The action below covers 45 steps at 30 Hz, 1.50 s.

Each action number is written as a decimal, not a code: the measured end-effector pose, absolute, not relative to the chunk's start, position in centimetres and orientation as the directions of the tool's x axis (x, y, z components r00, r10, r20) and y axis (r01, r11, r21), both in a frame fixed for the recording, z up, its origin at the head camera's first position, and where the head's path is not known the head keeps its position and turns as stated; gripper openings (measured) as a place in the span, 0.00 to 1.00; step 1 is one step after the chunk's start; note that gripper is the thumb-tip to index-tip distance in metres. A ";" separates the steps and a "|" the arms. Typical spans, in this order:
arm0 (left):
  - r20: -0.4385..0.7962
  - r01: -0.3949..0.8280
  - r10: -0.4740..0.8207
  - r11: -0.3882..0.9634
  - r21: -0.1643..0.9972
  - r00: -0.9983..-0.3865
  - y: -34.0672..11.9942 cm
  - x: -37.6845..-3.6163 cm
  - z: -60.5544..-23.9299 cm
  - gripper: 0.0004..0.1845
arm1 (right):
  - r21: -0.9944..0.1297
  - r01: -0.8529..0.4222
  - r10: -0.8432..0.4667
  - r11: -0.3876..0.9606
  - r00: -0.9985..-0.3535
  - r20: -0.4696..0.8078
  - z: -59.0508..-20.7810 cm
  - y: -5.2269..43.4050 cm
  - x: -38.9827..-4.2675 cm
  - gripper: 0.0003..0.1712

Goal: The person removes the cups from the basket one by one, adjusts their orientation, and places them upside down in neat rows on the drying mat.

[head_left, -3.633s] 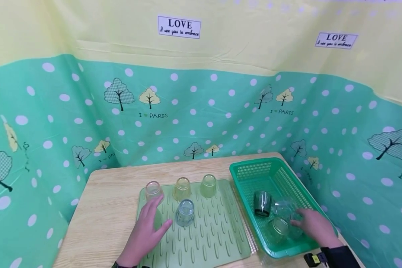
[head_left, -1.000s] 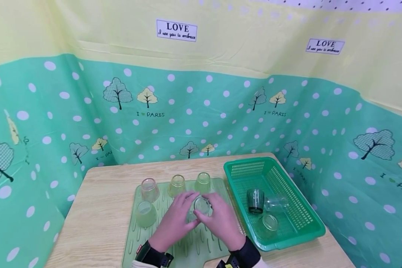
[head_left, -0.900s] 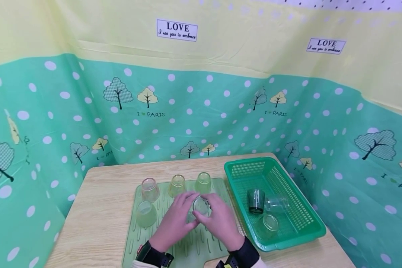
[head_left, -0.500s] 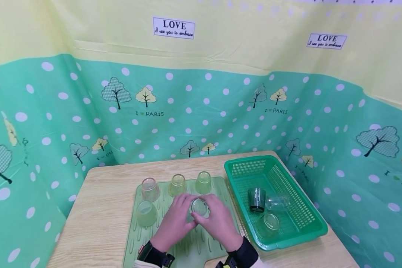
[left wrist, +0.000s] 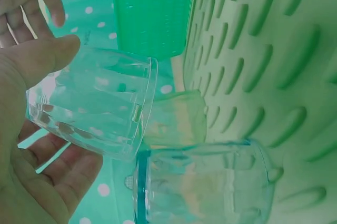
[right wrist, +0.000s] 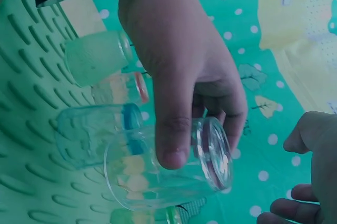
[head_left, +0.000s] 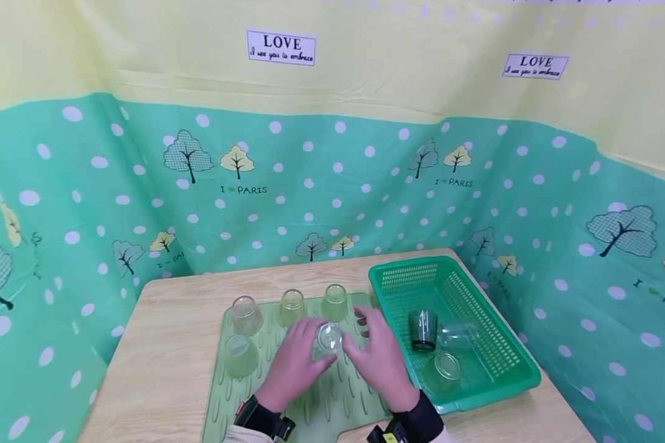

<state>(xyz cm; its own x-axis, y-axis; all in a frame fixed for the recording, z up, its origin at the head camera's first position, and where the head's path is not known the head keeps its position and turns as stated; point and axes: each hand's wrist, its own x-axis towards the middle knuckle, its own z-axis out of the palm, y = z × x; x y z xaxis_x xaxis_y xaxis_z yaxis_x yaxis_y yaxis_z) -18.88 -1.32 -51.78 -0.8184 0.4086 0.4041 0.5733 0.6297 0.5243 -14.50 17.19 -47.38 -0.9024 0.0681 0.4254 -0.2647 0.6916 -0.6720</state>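
The clear glass (head_left: 329, 338) is sitting upside down in the left hand (head_left: 295, 364), whose thumb and fingers are curling round it just above the green mat (head_left: 332, 394). The right hand (head_left: 381, 362) is hanging beside it with fingers relaxed, gripping nothing. Five glasses are standing inverted on the mat; three are waiting in the basket (head_left: 510, 369), so I judge the sorting past halfway. Bare mat is lying open nearer the person; the basket wall is crowding the right.
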 end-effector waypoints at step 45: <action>0.232 0.576 0.538 0.656 0.488 -0.810 4.1 -20.1 -55.2 0.50 | -0.694 -0.220 0.051 0.685 -0.936 0.348 -50.0 19.4 -15.8 0.25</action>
<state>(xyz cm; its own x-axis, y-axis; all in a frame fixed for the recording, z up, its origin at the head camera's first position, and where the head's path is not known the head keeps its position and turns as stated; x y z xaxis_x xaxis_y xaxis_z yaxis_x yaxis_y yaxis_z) -20.15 4.14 -55.24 -0.8103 0.5381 0.2323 0.5756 0.6561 0.4880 -15.77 19.42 -49.97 -0.9362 0.0515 0.3478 -0.2203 0.6850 -0.6944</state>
